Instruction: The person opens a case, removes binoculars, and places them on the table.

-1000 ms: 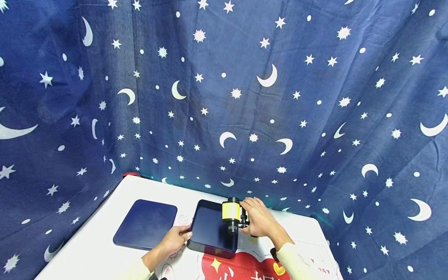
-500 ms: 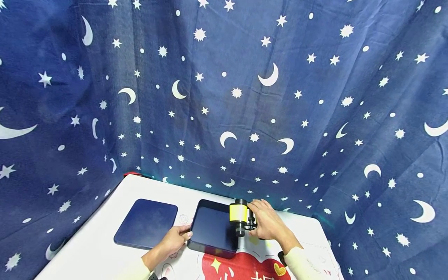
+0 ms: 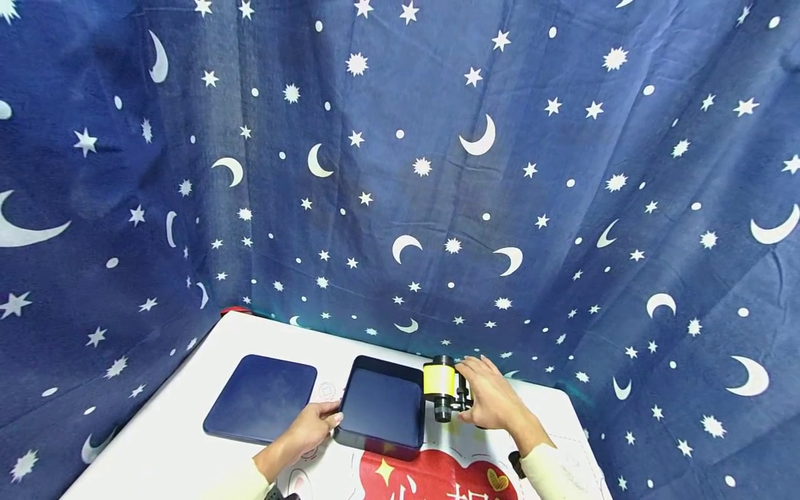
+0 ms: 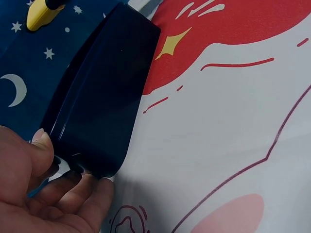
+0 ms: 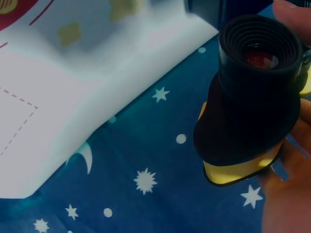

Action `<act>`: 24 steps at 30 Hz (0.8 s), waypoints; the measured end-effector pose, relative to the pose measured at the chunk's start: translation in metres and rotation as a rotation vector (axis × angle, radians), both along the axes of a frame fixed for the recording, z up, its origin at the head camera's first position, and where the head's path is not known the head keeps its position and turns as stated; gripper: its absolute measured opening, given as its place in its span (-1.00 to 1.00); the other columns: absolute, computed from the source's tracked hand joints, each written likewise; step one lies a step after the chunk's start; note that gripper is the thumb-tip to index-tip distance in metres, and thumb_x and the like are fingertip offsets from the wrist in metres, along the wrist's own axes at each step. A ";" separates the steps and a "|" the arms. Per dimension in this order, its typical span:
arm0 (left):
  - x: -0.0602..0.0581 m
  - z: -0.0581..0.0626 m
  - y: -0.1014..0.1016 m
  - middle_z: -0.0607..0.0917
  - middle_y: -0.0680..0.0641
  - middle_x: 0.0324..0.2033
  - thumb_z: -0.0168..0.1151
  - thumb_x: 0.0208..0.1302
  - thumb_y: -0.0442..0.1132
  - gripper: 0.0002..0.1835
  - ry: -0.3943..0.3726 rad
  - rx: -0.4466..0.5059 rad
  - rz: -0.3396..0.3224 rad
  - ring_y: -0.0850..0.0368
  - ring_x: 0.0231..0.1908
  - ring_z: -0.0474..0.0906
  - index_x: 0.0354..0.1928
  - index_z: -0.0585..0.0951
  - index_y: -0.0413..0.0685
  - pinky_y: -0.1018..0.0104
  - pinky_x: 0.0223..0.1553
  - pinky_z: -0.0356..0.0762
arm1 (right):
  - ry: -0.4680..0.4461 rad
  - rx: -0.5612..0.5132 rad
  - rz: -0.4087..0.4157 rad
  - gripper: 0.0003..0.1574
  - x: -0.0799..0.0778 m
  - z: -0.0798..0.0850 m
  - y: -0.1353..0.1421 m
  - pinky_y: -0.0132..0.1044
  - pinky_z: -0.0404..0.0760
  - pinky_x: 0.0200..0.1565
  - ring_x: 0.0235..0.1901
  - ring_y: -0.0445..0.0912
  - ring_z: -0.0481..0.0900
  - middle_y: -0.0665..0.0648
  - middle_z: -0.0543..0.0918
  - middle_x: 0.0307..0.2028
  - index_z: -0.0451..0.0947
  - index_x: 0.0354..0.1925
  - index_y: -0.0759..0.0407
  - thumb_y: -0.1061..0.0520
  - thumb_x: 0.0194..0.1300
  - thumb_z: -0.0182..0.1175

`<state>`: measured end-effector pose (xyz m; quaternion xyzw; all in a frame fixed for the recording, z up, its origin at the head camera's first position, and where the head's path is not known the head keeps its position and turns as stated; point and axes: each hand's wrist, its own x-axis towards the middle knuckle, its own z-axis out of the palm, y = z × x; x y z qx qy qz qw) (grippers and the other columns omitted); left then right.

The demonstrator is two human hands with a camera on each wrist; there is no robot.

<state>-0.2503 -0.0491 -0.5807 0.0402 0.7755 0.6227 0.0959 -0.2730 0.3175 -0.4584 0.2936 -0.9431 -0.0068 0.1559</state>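
Observation:
Yellow-and-black binoculars (image 3: 439,380) are held in my right hand (image 3: 494,396), just past the right side of a dark blue open box (image 3: 378,446). In the right wrist view a black eyepiece of the binoculars (image 5: 250,97) faces the camera, and the fingers are partly cut off at the right edge. My left hand (image 3: 312,425) grips the box at its left side. The left wrist view has the thumb on the box wall (image 4: 102,97) and the fingers curled at its corner. Inside the box, only the bare floor shows.
A flat dark blue lid (image 3: 262,397) lies left of the box on the white table (image 3: 169,430). Red print with a yellow star covers the table's front part. Behind and at the sides hangs a blue curtain (image 3: 375,208) with moons and stars.
My right hand has carried the binoculars to the right, from over the box's right edge to beside it. The left hand and the box have stayed in place.

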 end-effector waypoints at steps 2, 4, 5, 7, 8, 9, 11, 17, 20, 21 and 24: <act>0.000 0.000 0.000 0.63 -0.51 0.19 0.18 0.50 -0.36 -0.49 0.000 0.003 -0.004 -0.11 0.09 0.67 0.35 0.41 -0.59 0.09 -0.09 0.73 | 0.007 -0.010 0.001 0.12 0.001 0.000 0.004 0.22 0.43 0.42 0.27 0.16 0.61 0.21 0.73 0.08 0.59 0.15 0.28 -0.09 -0.43 0.71; -0.001 -0.001 0.000 0.63 -0.51 0.19 0.18 0.50 -0.36 -0.49 0.001 0.011 -0.002 -0.11 0.08 0.67 0.35 0.41 -0.59 0.08 -0.10 0.72 | 0.003 -0.020 0.001 0.12 0.002 -0.001 0.008 0.22 0.41 0.44 0.27 0.17 0.60 0.20 0.73 0.07 0.59 0.15 0.28 -0.09 -0.43 0.72; -0.001 0.000 0.000 0.63 -0.51 0.19 0.18 0.50 -0.35 -0.48 0.002 0.011 0.000 -0.11 0.09 0.67 0.35 0.41 -0.58 0.09 -0.10 0.72 | -0.001 -0.027 0.002 0.12 0.002 -0.001 0.010 0.23 0.40 0.44 0.28 0.18 0.60 0.21 0.73 0.07 0.59 0.15 0.29 -0.08 -0.43 0.72; 0.000 -0.001 -0.001 0.62 -0.51 0.20 0.18 0.50 -0.35 -0.48 -0.001 0.013 -0.005 -0.12 0.10 0.67 0.35 0.40 -0.58 0.10 -0.10 0.72 | -0.008 -0.025 -0.002 0.11 0.004 -0.002 0.014 0.23 0.39 0.45 0.28 0.18 0.60 0.21 0.73 0.07 0.59 0.15 0.29 -0.08 -0.43 0.72; 0.000 -0.002 -0.001 0.61 -0.51 0.21 0.18 0.50 -0.35 -0.47 -0.005 0.015 -0.006 -0.12 0.10 0.66 0.36 0.40 -0.58 0.10 -0.10 0.72 | -0.013 -0.025 -0.004 0.11 0.004 -0.003 0.016 0.23 0.38 0.45 0.28 0.19 0.60 0.22 0.73 0.07 0.59 0.15 0.30 -0.07 -0.43 0.72; 0.000 -0.002 -0.001 0.61 -0.51 0.21 0.19 0.49 -0.35 -0.47 -0.004 0.014 -0.008 -0.12 0.09 0.67 0.36 0.40 -0.58 0.09 -0.11 0.72 | -0.016 -0.023 -0.008 0.11 0.005 -0.004 0.018 0.23 0.38 0.46 0.28 0.19 0.60 0.22 0.73 0.08 0.59 0.15 0.31 -0.07 -0.43 0.72; 0.001 -0.003 -0.001 0.61 -0.51 0.22 0.19 0.49 -0.34 -0.47 -0.011 0.012 -0.007 -0.11 0.10 0.67 0.36 0.40 -0.57 0.10 -0.11 0.72 | -0.021 -0.024 -0.017 0.12 0.005 -0.005 0.022 0.22 0.37 0.46 0.28 0.18 0.60 0.23 0.73 0.08 0.59 0.15 0.32 -0.07 -0.43 0.72; -0.001 -0.003 -0.001 0.60 -0.49 0.24 0.17 0.51 -0.35 -0.47 -0.044 0.013 -0.004 -0.08 0.11 0.67 0.38 0.39 -0.54 0.12 -0.13 0.71 | -0.016 -0.043 -0.033 0.13 0.005 -0.009 0.033 0.22 0.37 0.46 0.28 0.19 0.60 0.23 0.73 0.08 0.59 0.15 0.32 -0.04 -0.45 0.73; -0.001 -0.002 -0.001 0.60 -0.49 0.25 0.15 0.52 -0.36 -0.47 -0.059 0.012 -0.013 -0.09 0.12 0.66 0.39 0.38 -0.54 0.09 -0.12 0.71 | -0.017 -0.047 -0.045 0.12 0.007 -0.010 0.038 0.22 0.38 0.46 0.28 0.20 0.60 0.25 0.73 0.08 0.59 0.15 0.33 -0.03 -0.45 0.72; -0.001 -0.001 0.000 0.60 -0.49 0.25 0.15 0.52 -0.35 -0.48 -0.062 0.013 -0.012 -0.10 0.13 0.66 0.39 0.38 -0.54 0.07 -0.10 0.72 | -0.019 -0.049 -0.048 0.13 0.008 -0.010 0.039 0.22 0.37 0.46 0.27 0.20 0.60 0.26 0.73 0.08 0.59 0.16 0.33 -0.03 -0.45 0.72; -0.001 0.000 0.001 0.59 -0.49 0.25 0.16 0.52 -0.35 -0.47 -0.065 0.012 -0.009 -0.17 0.17 0.65 0.40 0.38 -0.53 -0.01 -0.04 0.73 | -0.021 -0.049 -0.055 0.14 0.008 -0.011 0.043 0.20 0.37 0.46 0.27 0.20 0.60 0.28 0.72 0.10 0.58 0.17 0.34 -0.04 -0.45 0.72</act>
